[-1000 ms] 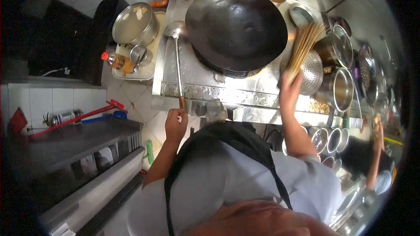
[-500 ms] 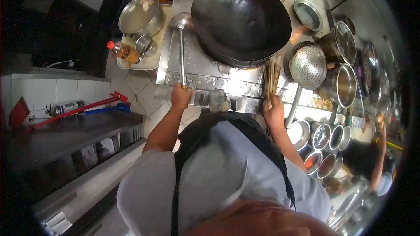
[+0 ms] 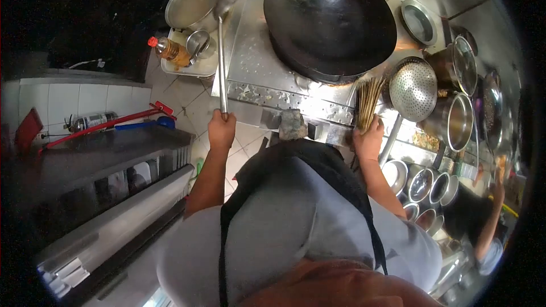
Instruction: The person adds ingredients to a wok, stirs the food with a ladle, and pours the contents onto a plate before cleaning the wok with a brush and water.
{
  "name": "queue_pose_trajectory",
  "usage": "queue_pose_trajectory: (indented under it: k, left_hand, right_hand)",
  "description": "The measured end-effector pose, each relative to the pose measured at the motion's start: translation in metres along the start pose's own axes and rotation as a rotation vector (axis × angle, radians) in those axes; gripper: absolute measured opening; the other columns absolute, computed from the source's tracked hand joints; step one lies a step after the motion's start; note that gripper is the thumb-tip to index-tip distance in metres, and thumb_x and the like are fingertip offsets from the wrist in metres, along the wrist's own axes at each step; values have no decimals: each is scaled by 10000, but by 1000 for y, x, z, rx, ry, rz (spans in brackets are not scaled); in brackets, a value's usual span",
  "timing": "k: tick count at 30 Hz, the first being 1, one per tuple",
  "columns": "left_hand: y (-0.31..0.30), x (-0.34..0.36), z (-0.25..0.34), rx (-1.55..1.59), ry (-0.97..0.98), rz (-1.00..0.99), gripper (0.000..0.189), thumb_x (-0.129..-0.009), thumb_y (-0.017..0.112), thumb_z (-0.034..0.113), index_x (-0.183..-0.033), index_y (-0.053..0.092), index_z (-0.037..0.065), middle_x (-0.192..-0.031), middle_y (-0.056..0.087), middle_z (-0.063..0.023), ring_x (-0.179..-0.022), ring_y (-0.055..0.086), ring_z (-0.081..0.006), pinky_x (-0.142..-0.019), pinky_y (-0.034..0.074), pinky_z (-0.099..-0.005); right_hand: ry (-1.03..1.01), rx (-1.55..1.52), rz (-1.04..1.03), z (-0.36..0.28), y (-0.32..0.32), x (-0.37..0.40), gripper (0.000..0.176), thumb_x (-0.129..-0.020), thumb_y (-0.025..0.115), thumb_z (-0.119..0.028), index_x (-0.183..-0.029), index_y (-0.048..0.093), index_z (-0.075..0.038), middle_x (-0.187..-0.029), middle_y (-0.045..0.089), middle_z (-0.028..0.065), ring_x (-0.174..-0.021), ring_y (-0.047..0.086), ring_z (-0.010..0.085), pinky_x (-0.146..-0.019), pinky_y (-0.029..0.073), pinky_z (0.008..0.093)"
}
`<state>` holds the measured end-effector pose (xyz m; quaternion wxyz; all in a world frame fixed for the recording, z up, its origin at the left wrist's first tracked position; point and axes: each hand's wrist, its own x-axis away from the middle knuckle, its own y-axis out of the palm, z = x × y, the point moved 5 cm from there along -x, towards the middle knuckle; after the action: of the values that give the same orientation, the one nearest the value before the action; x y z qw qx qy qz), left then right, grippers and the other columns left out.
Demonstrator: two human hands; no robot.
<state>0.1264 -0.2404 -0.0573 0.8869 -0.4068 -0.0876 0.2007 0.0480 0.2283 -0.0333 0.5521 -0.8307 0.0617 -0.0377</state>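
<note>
A long-handled metal ladle (image 3: 223,62) is in my left hand (image 3: 222,129), fingers wrapped round the handle's near end. Its bowl hangs, slightly blurred, by the rim of the metal stock pot (image 3: 192,3). My right hand (image 3: 369,137) grips a bamboo wok brush (image 3: 369,99), its bristles pointing away from me at the stove's front edge. Beyond it a large black wok (image 3: 330,20) sits on the burner, tilted, with a bare dark inside. A perforated strainer (image 3: 413,90) lies just right of the brush. A grey folded cloth (image 3: 292,124) rests on the stove's front edge.
An orange-brown bottle with red cap (image 3: 169,51) and a small metal pot (image 3: 199,44) stand on a tray at left. Metal pots (image 3: 456,122) and several bowls (image 3: 421,185) line the right. Another person's arm (image 3: 490,222) shows at far right.
My left hand has moved left and the ladle's bowl has swung from the stove top toward the stock pot. The brush stays in my right hand. The view has shifted slightly.
</note>
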Motion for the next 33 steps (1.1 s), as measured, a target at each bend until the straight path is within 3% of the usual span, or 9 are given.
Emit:
queue_pose_trajectory:
  k: [6,11,14,16,22,24,28,31,33]
  left_hand:
    - [43,11,-25,-226,-299,-61,248,-873,610,262,-909,537,28,-797,663,-215,-779,639,-454,-700,499,-539]
    - [65,-3,-19,-232,-240,49,275,-846,660,297,-914,571,45,-905,635,-201,-856,627,-423,-743,507,-527]
    - [72,-4,-25,-302,-187,91,300,-823,695,311,-893,588,40,-938,608,-178,-905,610,-404,-776,509,-506]
    - [76,-6,-24,-322,-124,125,309,-812,710,318,-887,598,40,-955,596,-166,-926,602,-394,-793,509,-496]
    - [103,6,-75,-380,-25,151,308,-817,722,321,-956,639,59,-970,605,-153,-929,606,-368,-808,504,-482]
    - [111,10,-82,-375,-25,79,297,-823,721,308,-962,642,58,-974,610,-144,-929,609,-358,-805,504,-478]
    - [111,15,-74,-397,-120,-5,290,-822,722,292,-972,638,59,-983,613,-141,-926,614,-352,-807,506,-473]
    - [107,13,-67,-324,-183,40,291,-814,730,287,-972,635,61,-969,614,-145,-918,618,-351,-812,507,-469]
    - [100,12,-54,-317,-148,37,287,-814,729,290,-963,636,64,-946,617,-145,-913,623,-352,-809,510,-465]
  right_hand:
    - [407,-110,-356,26,30,18,823,-811,681,-228,-1504,290,-18,-1371,451,338,-1241,488,494,-1037,427,474]
    - [-7,-480,-76,32,-17,57,741,-829,641,-110,-1470,311,59,-1331,512,272,-1239,532,373,-1034,422,414]
    - [-166,-622,-93,-19,-70,-25,762,-805,636,-69,-1488,315,37,-1254,551,241,-1162,572,335,-960,478,413]
    - [-635,-340,108,-85,-105,-106,787,-772,674,-69,-1504,387,-65,-1144,577,197,-962,608,320,-847,518,426]
    - [-1103,327,-423,-192,-8,-287,870,-748,653,-86,-1526,323,-293,-1132,521,176,-939,621,402,-778,534,481]
    - [-1048,535,-64,-185,43,-380,769,-795,650,-83,-1485,365,-270,-1141,553,159,-984,633,385,-811,553,474]
    - [-570,-19,692,-211,-68,-374,741,-838,674,-194,-1504,358,-123,-1122,568,254,-865,631,442,-722,534,494]
    - [-615,-115,834,-217,-95,-370,739,-836,675,-186,-1504,364,-144,-1140,549,225,-806,631,429,-699,544,480]
    - [-629,4,604,-225,-96,-364,756,-826,680,-169,-1510,358,-157,-1161,544,206,-773,634,407,-667,551,463]
